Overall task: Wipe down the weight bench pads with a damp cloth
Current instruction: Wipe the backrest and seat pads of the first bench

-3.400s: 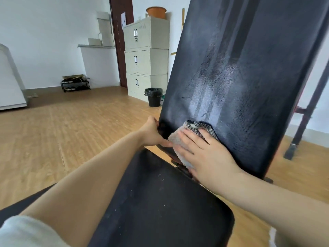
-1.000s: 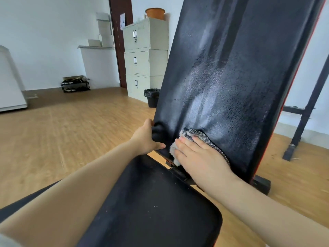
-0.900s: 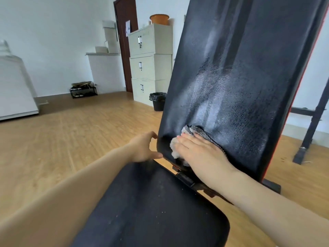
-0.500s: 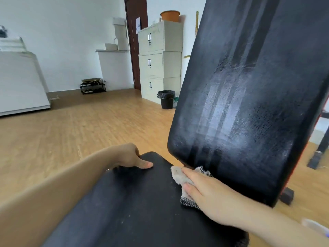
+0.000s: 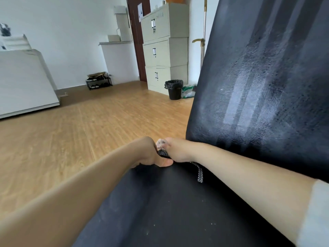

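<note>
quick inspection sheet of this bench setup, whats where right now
surface: seat pad, pale specks on it; back pad streaked with wipe marks
job's things: cloth bunched at the seat pad's far edge, between both hands
clutter: nothing seen on the pads
hands: left hand grips the seat pad's edge; right hand holds the cloth
cables: nothing seen
surroundings: wood floor, filing cabinet, black bin, shoe rack
</note>
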